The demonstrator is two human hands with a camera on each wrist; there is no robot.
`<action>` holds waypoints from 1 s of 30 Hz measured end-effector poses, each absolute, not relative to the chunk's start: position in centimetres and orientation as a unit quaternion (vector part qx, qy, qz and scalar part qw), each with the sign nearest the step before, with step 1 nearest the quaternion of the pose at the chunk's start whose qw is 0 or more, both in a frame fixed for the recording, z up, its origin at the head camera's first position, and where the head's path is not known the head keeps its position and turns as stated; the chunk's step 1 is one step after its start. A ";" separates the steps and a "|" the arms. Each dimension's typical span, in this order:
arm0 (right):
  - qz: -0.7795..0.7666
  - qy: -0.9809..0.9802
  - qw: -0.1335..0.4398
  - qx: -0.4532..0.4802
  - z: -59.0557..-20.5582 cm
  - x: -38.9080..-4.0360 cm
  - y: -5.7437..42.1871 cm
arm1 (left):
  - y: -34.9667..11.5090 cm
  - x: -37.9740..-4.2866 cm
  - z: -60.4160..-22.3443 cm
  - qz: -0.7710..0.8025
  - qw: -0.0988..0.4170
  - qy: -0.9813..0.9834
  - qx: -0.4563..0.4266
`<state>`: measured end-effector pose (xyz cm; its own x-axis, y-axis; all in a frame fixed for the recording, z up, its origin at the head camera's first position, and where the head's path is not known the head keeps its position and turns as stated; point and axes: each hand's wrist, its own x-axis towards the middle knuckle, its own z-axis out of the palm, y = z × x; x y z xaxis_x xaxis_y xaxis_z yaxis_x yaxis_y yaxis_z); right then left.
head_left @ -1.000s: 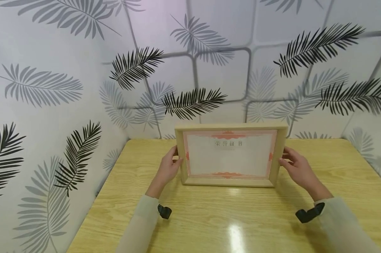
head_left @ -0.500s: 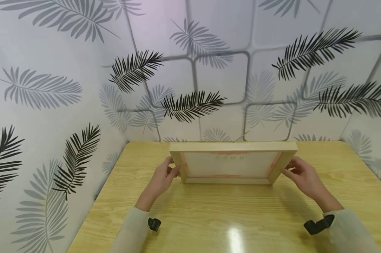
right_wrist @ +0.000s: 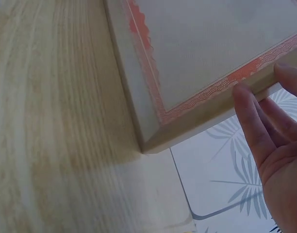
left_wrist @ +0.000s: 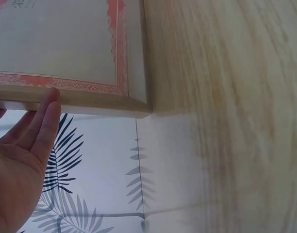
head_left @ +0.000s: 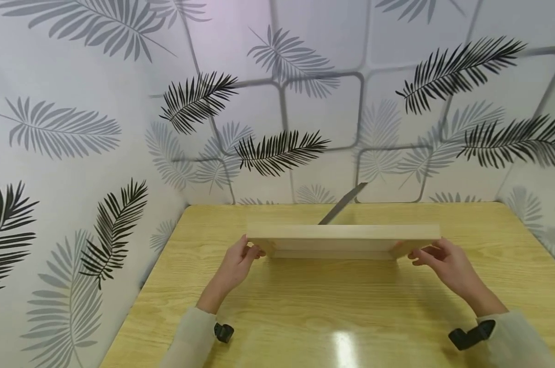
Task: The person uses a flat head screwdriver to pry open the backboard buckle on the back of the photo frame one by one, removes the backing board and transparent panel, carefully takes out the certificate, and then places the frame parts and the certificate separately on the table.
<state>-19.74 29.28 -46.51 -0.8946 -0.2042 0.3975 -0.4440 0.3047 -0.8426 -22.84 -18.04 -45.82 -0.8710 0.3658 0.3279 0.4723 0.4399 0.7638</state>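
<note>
A pale wooden picture frame (head_left: 343,232) leans steeply toward me, its lower edge on the table. Its glazed front faces down and is mostly hidden in the head view. In the left wrist view a certificate (left_wrist: 56,43) with a red patterned border shows inside it. My left hand (head_left: 233,266) holds the frame's left side with thumb and fingers. On the right side, the fingertips of my right hand (right_wrist: 279,155) grip the frame's edge. A dark grey strip, apparently a stand leg (head_left: 343,203), sticks up behind the frame.
The frame stands on a yellow wood-grain table (head_left: 305,306) with a bright light reflection near the front. A leaf-patterned wall (head_left: 323,112) rises behind the table, and another runs along its left side. Each wrist wears a small black camera (head_left: 223,332).
The frame has tipped from nearly upright toward me, its top edge coming down and forward. Its front has turned out of sight, and the grey leg has appeared behind. Both hands have moved down with it.
</note>
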 end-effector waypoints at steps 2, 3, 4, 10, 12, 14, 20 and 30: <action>0.568 -0.791 0.093 0.207 -46.8 -19.5 29.4 | -18.0 -22.6 -46.1 -0.486 0.043 -0.836 -0.251; 0.571 -0.789 0.088 0.209 -46.9 -19.5 29.5 | -18.1 -22.5 -46.2 -0.502 0.033 -0.827 -0.251; 0.567 -0.792 0.086 0.212 -47.1 -19.4 29.6 | -18.1 -22.4 -46.3 -0.520 0.020 -0.817 -0.247; 0.538 -0.812 0.076 0.215 -47.7 -18.7 30.0 | -18.1 -21.9 -46.6 -0.601 -0.045 -0.785 -0.142; 0.559 -0.797 0.059 0.220 -47.9 -18.5 30.2 | -18.0 -21.8 -46.5 -0.616 -0.061 -0.777 -0.113; 0.582 -0.780 0.041 0.227 -48.1 -18.4 30.4 | -17.8 -21.8 -46.4 -0.631 -0.077 -0.766 -0.096; 0.607 -0.773 -0.023 0.183 -48.6 -18.0 30.3 | -17.8 -21.8 -46.9 -0.632 -0.122 -0.761 -0.082; 0.536 -0.836 -0.080 0.089 -48.4 -18.3 29.1 | -17.0 -22.3 -48.0 -0.582 -0.157 -0.796 -0.056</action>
